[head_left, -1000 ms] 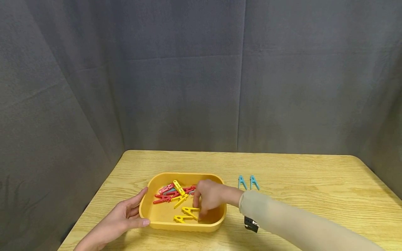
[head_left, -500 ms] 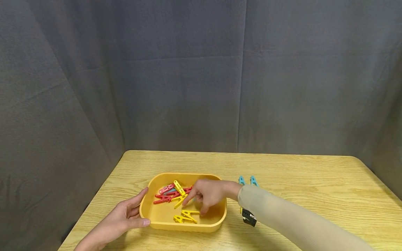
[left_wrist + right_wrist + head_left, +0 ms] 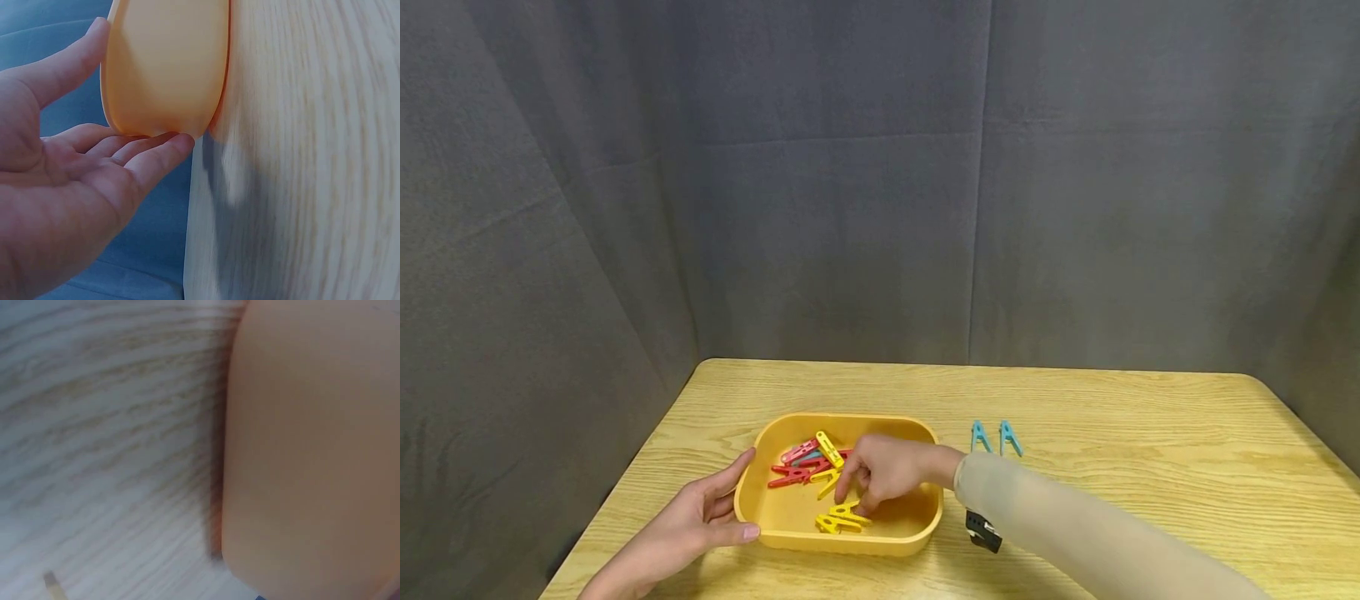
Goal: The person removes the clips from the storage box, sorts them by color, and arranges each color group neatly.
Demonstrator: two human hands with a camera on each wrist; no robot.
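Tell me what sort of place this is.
Likely a staged recording booth, not a home: a grey curtain closes in a bare wooden table that carries only a yellow tray of coloured clothespins.

The shallow oval plastic tray [image 3: 917, 533] is mustard yellow, a paler orange in the wrist views. Inside lie red plastic clothes pegs [image 3: 790, 475], yellow plastic clothes pegs [image 3: 838, 521] and one teal peg [image 3: 808, 459]. Two light-blue plastic pegs [image 3: 995, 437] sit on the pale, grain-streaked wooden table [image 3: 1150, 450]. The fabric backdrop [image 3: 850, 208] is dark grey; the long sleeve [image 3: 1075, 533] is beige.
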